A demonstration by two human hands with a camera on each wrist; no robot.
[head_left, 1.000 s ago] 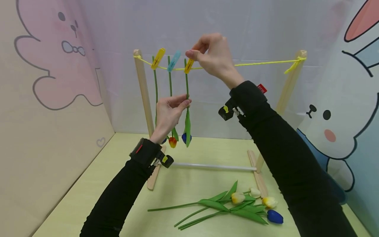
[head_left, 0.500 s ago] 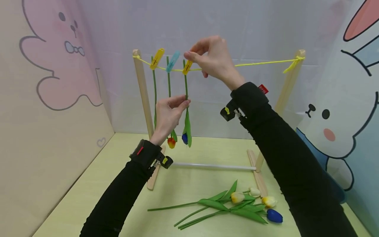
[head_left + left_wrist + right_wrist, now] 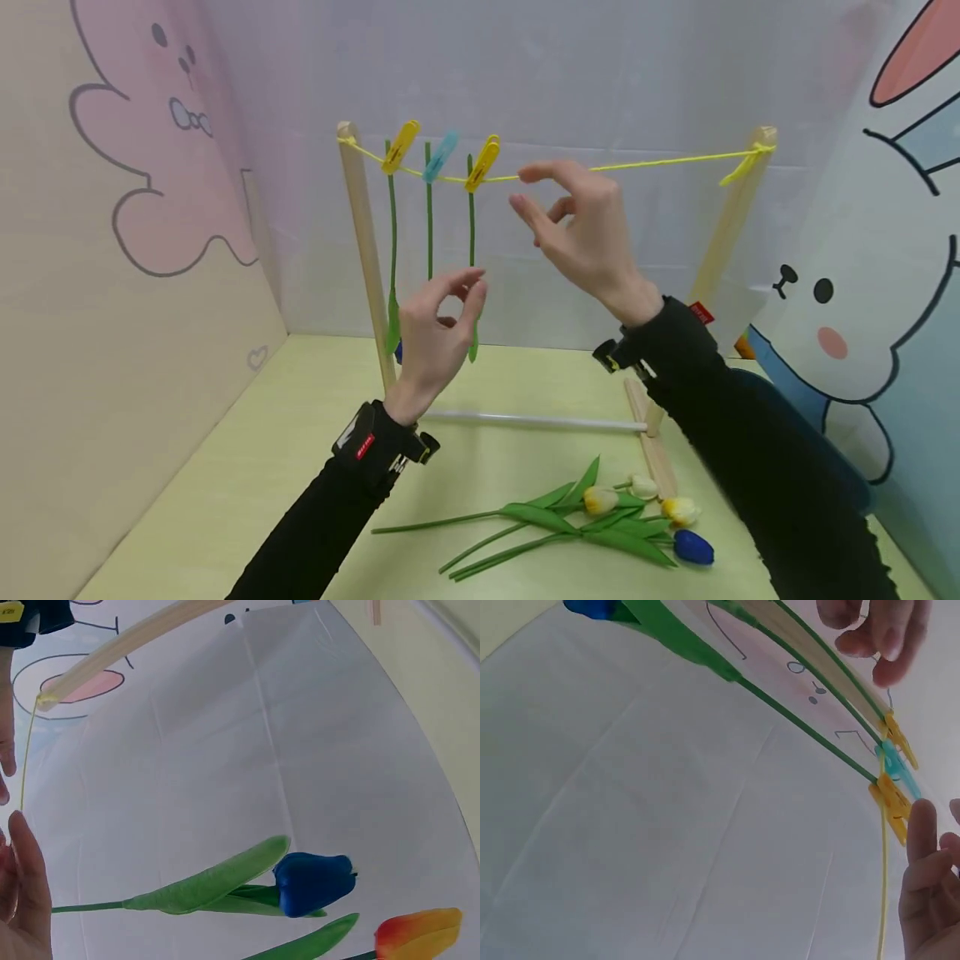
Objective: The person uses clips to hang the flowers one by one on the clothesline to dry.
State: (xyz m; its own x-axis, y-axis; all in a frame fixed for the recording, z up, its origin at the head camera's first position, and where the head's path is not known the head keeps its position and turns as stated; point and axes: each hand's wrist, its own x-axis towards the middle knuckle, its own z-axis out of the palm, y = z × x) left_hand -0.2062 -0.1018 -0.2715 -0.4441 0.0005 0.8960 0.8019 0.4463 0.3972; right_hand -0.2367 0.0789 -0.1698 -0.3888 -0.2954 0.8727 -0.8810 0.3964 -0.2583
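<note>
Three tulips hang head down from a yellow string (image 3: 637,164). Yellow clothespins (image 3: 482,164) clamp the outer two stems and a light-blue clothespin (image 3: 440,157) the middle one. My right hand (image 3: 585,225) is just right of the third clothespin, thumb and fingers apart, holding nothing. In front of the stems, my left hand (image 3: 438,333) has its fingers loosely bent and overlaps the third tulip in the head view. That blue tulip (image 3: 315,885) and an orange-red tulip (image 3: 420,935) show fully in the left wrist view, while the hand hides their blooms in the head view.
Wooden posts (image 3: 360,242) carry the string, and a white rod (image 3: 532,421) joins them low down. Several loose tulips (image 3: 570,521), white, yellow-white and blue, lie at the front of the table (image 3: 225,467). A pale cloth (image 3: 570,275) hangs behind.
My right hand has let go of the third clothespin and moved right and down. My left hand has released the third stem and dropped slightly. The clothespin stays on the string.
</note>
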